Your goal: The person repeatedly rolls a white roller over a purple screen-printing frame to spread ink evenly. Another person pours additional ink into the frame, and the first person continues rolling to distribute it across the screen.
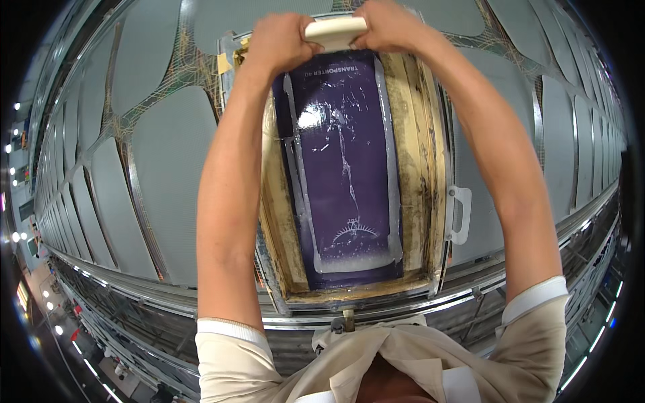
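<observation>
A pale squeegee (336,29) spans the far end of a screen-printing frame (418,144). My left hand (281,41) is closed round its left end, and my right hand (388,27) grips its right end. Both arms reach forward over the frame. Between them lies the dark purple screen (346,158), with a pale printed outline, lettering at the far end and a small arched motif near me. Wet, shiny streaks of clear paste run down its middle. The squeegee's lower edge is hidden from sight.
Grey flat panels (171,181) lie in rows on a long table to both sides, with tangled threads at the gaps between them. A white handle (459,215) sticks out from the frame's right side. A metal rail (396,314) runs along the near table edge.
</observation>
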A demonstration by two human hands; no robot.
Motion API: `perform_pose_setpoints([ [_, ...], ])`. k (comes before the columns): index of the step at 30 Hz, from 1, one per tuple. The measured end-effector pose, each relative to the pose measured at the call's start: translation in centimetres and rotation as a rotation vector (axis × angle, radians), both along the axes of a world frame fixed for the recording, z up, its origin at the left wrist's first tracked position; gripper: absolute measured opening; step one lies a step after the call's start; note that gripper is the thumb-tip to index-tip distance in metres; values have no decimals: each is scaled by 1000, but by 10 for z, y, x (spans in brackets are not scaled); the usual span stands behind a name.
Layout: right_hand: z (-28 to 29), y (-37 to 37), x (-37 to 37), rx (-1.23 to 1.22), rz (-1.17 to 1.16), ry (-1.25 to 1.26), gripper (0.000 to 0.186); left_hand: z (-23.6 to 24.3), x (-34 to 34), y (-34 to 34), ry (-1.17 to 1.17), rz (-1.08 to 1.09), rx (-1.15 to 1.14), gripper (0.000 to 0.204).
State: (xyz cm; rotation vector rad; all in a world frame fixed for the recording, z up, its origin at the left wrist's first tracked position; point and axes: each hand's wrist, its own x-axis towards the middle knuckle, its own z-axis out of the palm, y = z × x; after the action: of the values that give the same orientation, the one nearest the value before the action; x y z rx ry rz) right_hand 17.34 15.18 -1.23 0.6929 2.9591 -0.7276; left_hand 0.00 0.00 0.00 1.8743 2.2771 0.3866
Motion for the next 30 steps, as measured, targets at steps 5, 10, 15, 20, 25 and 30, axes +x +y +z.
perform_pose_setpoints([
  [5, 11, -57, 45, 83, 31, 11, 31, 6, 46, -56, 18, -1, 0, 33],
  [10, 16, -165, 122, 0, 38, 0, 24, 6, 123, -168, -44, -12, 59, 23],
  [15, 19, -295, 226, -15, 64, 18, 18, 1, 228, -297, -61, -12, 29, 15],
  [20, 38, -348, 275, -93, 13, 0, 37, 9, 274, -348, -52, 9, 93, 16],
  [25, 60, -283, 268, -149, -435, 419, 50, 28, 273, -353, -44, 90, -2, 28],
  [30, -61, -177, 305, -51, -930, 338, 29, 7, 286, -356, -6, 82, 42, 28],
])
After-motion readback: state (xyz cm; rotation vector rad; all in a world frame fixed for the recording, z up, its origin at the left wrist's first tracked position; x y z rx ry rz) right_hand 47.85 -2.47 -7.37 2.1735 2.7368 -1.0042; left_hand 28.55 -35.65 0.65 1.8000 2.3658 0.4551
